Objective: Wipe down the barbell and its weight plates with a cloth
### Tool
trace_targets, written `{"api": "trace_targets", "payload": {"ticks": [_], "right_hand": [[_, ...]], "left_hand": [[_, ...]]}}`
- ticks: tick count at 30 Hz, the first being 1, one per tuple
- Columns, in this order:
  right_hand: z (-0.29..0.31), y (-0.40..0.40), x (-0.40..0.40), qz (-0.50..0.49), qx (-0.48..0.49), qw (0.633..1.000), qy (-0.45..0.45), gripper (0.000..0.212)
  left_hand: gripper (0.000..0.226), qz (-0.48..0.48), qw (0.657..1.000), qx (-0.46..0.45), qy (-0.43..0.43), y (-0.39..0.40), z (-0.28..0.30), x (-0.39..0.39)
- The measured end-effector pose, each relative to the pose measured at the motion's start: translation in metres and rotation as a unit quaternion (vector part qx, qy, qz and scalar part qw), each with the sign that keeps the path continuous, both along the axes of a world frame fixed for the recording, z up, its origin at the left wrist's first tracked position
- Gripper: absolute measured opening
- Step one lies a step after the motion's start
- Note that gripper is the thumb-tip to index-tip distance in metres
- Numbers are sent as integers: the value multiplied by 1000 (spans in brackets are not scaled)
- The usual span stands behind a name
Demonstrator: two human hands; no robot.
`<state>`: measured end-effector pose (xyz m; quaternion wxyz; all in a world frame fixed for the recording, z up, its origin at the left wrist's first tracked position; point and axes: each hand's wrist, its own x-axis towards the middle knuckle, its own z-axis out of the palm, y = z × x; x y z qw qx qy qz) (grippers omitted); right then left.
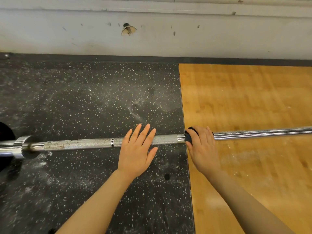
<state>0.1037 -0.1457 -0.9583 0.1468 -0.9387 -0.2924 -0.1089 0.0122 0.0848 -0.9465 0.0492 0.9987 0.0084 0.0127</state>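
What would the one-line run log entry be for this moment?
stage: wiping bar shaft | right hand: grips dark cloth around barbell | left hand: flat on knurling | plate: at left edge

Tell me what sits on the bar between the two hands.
In the head view, only bare barbell: a short knurled stretch ending in a smooth ring. The left hand lies flat on it; the right hand grips the dark cloth around it.
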Motion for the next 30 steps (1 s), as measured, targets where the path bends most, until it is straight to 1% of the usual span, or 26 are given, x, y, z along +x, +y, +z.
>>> {"api": "trace_targets", "payload": {"ticks": [3, 5, 8, 12, 19, 26, 30], "right_hand": [[7, -1, -6, 8, 11, 1000, 16, 39], [12, -2, -13, 5, 38, 999, 33, 41], [17, -15, -23, -19, 86, 995, 38, 42], [21, -40, -33, -58, 120, 991, 32, 42], [24, -46, -55, -39, 96, 994, 39, 42], [22, -17, -84, 27, 54, 997, 40, 38], [14, 2, -86, 36, 50, 998, 21, 39]], "left_hand": [[57, 1, 1000, -2, 2, -3, 1, -6], [57, 8, 1000, -7, 0, -6, 1, -11], [56, 20, 1000, -11, -6, -12, 0, -19], [57, 20, 1000, -11, -11, -18, -3, -34], [55, 11, 999, -15, -26, -29, -11, -68], [57, -1, 999, 4, -43, -36, -18, -88], [57, 1, 999, 2, -43, -37, -17, -89]]}}
